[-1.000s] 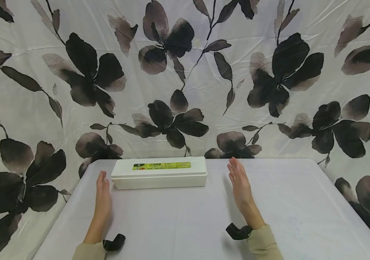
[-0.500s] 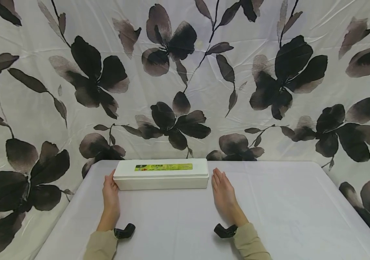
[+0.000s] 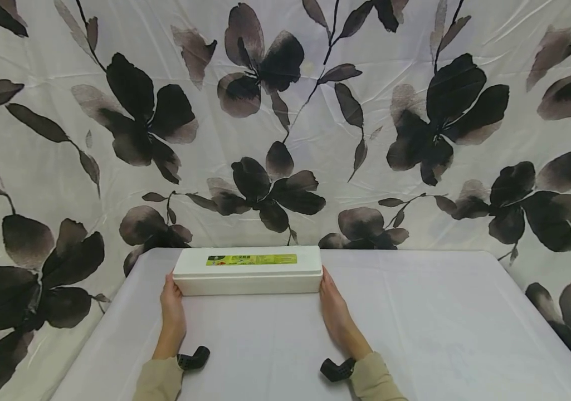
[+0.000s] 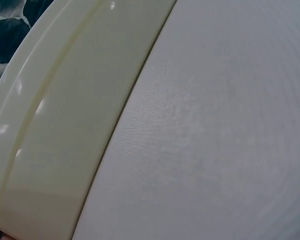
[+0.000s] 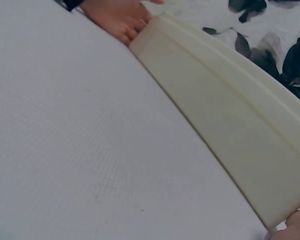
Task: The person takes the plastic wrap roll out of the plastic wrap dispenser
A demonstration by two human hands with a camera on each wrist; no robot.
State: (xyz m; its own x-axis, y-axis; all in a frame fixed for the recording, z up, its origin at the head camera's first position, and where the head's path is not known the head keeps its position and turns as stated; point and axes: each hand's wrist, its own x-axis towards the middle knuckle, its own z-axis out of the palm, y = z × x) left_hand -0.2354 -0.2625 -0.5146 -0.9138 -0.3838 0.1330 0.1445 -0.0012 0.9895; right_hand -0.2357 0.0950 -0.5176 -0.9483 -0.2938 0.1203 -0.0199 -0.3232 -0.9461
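A long white lidded box [image 3: 250,285] stands at the far edge of the table, a yellow-green printed label on its top. My left hand [image 3: 172,312] holds its left end and my right hand [image 3: 337,314] its right end. In the right wrist view, the left hand [image 5: 117,17] has its fingers bent at the box's far end, thumb raised. At that view's lower right, fingertips of the right hand [image 5: 296,227] touch the near lower corner of the box [image 5: 225,120]. The left wrist view shows mostly the box's smooth front [image 4: 70,125], with a sliver of fingertips at lower left.
A white cloth covers the table [image 3: 265,345]. Behind it hangs a pale curtain [image 3: 355,33] printed with dark flowers. Each wrist carries a black camera mount, the left mount [image 3: 194,358] and the right mount [image 3: 337,368], below tan sleeves.
Both hands have moved inward from beside the box to its ends. The left reached its end first; the right has since come in against the other end.
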